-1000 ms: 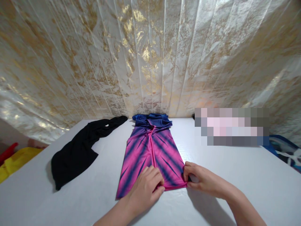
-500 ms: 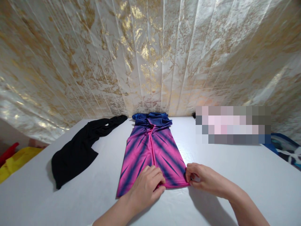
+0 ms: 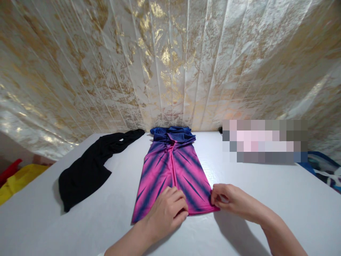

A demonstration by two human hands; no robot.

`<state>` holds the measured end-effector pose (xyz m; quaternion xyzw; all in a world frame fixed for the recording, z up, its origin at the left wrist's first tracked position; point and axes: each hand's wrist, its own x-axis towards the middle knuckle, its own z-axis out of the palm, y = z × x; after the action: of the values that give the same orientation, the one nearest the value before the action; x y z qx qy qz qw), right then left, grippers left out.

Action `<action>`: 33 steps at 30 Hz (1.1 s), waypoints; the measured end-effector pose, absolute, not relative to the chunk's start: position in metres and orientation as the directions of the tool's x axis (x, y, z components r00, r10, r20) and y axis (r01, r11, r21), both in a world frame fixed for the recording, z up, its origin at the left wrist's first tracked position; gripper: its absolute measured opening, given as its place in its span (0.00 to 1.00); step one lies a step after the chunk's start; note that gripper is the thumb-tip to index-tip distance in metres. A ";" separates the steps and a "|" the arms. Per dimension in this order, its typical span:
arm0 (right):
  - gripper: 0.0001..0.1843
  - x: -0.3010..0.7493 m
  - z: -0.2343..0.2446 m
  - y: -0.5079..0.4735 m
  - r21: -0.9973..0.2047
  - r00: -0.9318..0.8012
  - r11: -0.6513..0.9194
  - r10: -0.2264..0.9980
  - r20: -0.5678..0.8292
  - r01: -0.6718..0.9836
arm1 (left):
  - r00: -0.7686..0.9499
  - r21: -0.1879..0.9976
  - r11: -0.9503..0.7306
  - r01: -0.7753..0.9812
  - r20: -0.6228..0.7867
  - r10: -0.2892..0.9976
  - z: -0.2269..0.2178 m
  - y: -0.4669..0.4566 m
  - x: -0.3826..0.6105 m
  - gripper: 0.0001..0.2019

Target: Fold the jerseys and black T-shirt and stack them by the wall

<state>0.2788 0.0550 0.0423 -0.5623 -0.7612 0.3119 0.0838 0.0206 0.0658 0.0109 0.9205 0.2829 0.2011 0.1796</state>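
Note:
A pink and navy sports garment point(image 3: 183, 167) lies lengthwise on the white table, its pink hem toward me and its blue far end bunched up. Down its middle runs a raised pink edge. My left hand point(image 3: 169, 211) rests over the near hem, fingers curled and thumb close to them, pinching the fabric around the middle. At the near right corner, my right hand point(image 3: 226, 199) has its fingertips pinched together on the garment's edge. The hem's corner tip sticks out just below those fingers.
A black garment point(image 3: 85, 177) is spread on the white table point(image 3: 112, 231) to the left. Yellow cloth point(image 3: 23, 177) and red cloth point(image 3: 10, 172) are at the far left. A blurred-out patch covers the back right, with blue and white cloth point(image 3: 323, 170) beyond. A gold-patterned curtain point(image 3: 165, 64) hangs behind.
The hem's right corner now reaches slightly farther right and shows more below my right hand's fingers. My left hand has hardly moved.

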 end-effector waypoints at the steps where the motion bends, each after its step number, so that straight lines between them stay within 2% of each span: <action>1: 0.14 0.277 0.042 0.057 -0.588 -0.357 0.204 0.921 -0.156 0.783 | 0.757 0.445 -0.776 0.447 0.274 0.593 0.015 0.066 0.020 0.03; 3: 0.15 0.267 0.039 0.061 -0.613 -0.339 0.272 0.941 0.008 0.742 | 0.740 0.436 -0.770 0.467 0.284 0.610 0.021 0.069 0.017 0.02; 5: 0.17 0.252 0.032 0.065 -0.610 -0.339 0.358 0.928 0.152 0.707 | 0.697 0.383 -0.745 0.546 0.285 0.658 0.020 0.078 0.008 0.09; 7: 0.20 0.235 0.020 0.067 -0.558 -0.381 0.437 0.898 0.223 0.705 | 0.622 0.284 -0.683 0.673 0.282 0.731 0.012 0.091 -0.006 0.16; 9: 0.25 0.219 0.007 0.068 -0.464 -0.430 0.466 0.883 0.187 0.753 | 0.554 0.178 -0.610 0.772 0.283 0.783 -0.004 0.103 -0.021 0.21; 12: 0.31 0.206 -0.010 0.067 -0.326 -0.442 0.447 0.892 0.095 0.833 | 0.546 0.073 -0.583 0.809 0.273 0.792 -0.026 0.113 -0.040 0.26; 17: 0.32 0.205 -0.020 0.068 -0.231 -0.430 0.440 0.898 0.096 0.868 | 0.570 0.038 -0.598 0.801 0.258 0.780 -0.034 0.110 -0.042 0.27; 21: 0.30 0.198 -0.004 0.067 -0.288 -0.434 0.443 0.896 0.097 0.849 | 0.556 0.091 -0.588 0.804 0.236 0.797 -0.026 0.110 -0.039 0.28; 26: 0.12 0.165 0.021 0.058 -0.487 -0.599 0.614 0.773 0.211 0.621 | 0.519 0.206 -0.568 0.797 0.247 0.818 -0.011 0.119 -0.052 0.23; 28: 0.09 0.153 0.023 0.056 -0.517 -0.637 0.638 0.741 0.211 0.571 | 0.506 0.198 -0.559 0.806 0.261 0.822 -0.011 0.124 -0.060 0.23; 33: 0.09 0.146 0.017 0.057 -0.577 -0.645 0.603 0.746 0.164 0.551 | 0.510 0.097 -0.549 0.830 0.265 0.818 -0.024 0.133 -0.069 0.24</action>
<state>0.1459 0.0573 0.0165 -0.3715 -0.8731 0.2459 0.1983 -0.0691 0.1332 -0.0244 0.8686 0.4746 0.1409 -0.0214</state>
